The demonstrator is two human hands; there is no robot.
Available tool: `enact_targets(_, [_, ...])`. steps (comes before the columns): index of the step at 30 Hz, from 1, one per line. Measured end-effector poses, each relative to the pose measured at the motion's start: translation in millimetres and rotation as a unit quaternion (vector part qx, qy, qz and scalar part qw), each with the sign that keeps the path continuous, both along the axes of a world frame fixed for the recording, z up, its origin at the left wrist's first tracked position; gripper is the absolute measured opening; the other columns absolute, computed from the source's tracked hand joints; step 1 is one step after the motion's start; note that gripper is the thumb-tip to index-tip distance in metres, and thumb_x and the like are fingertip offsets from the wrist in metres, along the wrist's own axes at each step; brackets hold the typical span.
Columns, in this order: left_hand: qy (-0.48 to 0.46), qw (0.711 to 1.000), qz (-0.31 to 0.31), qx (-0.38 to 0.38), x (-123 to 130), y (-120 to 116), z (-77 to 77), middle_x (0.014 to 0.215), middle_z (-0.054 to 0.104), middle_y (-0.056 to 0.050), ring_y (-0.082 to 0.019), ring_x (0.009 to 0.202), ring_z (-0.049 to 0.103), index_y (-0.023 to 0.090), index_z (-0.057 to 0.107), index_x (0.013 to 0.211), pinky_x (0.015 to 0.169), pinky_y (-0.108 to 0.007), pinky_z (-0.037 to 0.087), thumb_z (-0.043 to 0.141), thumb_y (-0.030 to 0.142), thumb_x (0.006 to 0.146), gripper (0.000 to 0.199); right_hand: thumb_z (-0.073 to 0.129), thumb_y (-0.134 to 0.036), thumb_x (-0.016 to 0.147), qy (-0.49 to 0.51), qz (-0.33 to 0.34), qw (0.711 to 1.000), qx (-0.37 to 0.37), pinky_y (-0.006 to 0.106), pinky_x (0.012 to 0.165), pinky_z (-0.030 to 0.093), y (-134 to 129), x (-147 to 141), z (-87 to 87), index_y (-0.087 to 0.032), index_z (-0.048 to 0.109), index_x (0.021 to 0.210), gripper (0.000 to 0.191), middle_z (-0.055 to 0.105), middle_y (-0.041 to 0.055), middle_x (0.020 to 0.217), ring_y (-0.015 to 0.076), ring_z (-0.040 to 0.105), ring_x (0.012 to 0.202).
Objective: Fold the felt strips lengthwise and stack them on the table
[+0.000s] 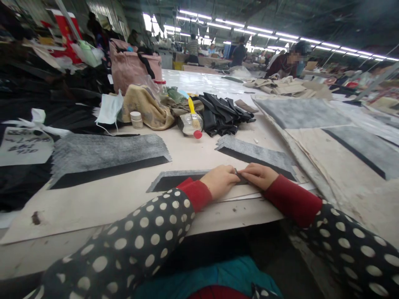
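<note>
A dark fabric strip (174,179) with a grey fuzzy border lies across the pale table cover in front of me. My left hand (220,181) is closed on its upper edge, thumb and fingers pressed together. Close beside it, my right hand (259,175) pinches the same strip, with fingertips almost meeting the left ones. A small dark bit of the strip's edge stands up between them. Just behind my hands is a fanned stack of grey-and-black pieces (255,153). To the left, a larger fanned stack (112,154) of similar pieces lies flat.
Farther back are a brush with a yellow handle (192,109), a small white jar (136,119), a bundle of black strips (218,114), a face mask (109,109) and a pink bag (134,64). Layered fabric panels (336,153) lie at right. Several people work beyond.
</note>
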State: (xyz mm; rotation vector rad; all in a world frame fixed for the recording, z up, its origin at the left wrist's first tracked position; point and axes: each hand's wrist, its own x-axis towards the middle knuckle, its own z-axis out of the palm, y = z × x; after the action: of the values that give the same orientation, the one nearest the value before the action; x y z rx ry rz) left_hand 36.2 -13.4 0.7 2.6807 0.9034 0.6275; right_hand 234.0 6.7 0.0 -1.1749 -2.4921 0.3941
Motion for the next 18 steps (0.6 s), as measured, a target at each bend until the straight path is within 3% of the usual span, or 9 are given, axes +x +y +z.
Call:
enact_targets(3, [-0.002, 1.0, 0.0, 0.006, -0.2, -0.4, 0.0, 0.093, 0.057, -0.006, -0.015, 0.087, 0.052, 0.019, 0.063, 0.093, 0.082, -0.027, 0.041, 0.042, 0.02, 0.082, 0.024, 0.044, -0.03, 0.078, 0.038, -0.016, 0.999, -0.009, 0.027, 0.063, 0.046, 2.2, 3.0, -5.7, -0.021, 0.065, 0.093, 0.027, 0.057, 0.0033, 0.071, 0.0137, 0.055, 0.068])
enact_targets(10, [-0.001, 1.0, 0.003, 0.012, 0.3, -0.5, -0.2, 0.091, 0.057, -0.006, -0.014, 0.084, 0.051, 0.018, 0.064, 0.09, 0.08, -0.026, 0.042, 0.042, 0.021, 0.082, 0.024, 0.042, -0.026, 0.08, 0.014, 0.006, 0.999, 0.035, 0.028, 0.064, 0.046, -1.3, -2.1, -7.4, -0.019, 0.062, 0.101, 0.031, 0.055, 0.0052, 0.072, 0.0143, 0.054, 0.069])
enact_targets(18, [0.015, 1.0, -0.002, -0.003, 0.2, 2.7, -2.2, 0.089, 0.055, -0.006, -0.016, 0.085, 0.05, 0.019, 0.064, 0.091, 0.08, -0.029, 0.041, 0.041, 0.022, 0.083, 0.024, 0.035, -0.018, 0.08, -0.131, 0.049, 0.986, 0.087, 0.029, 0.069, 0.042, -5.4, -9.3, 1.8, -0.02, 0.058, 0.105, 0.034, 0.053, 0.0065, 0.076, 0.0156, 0.05, 0.073])
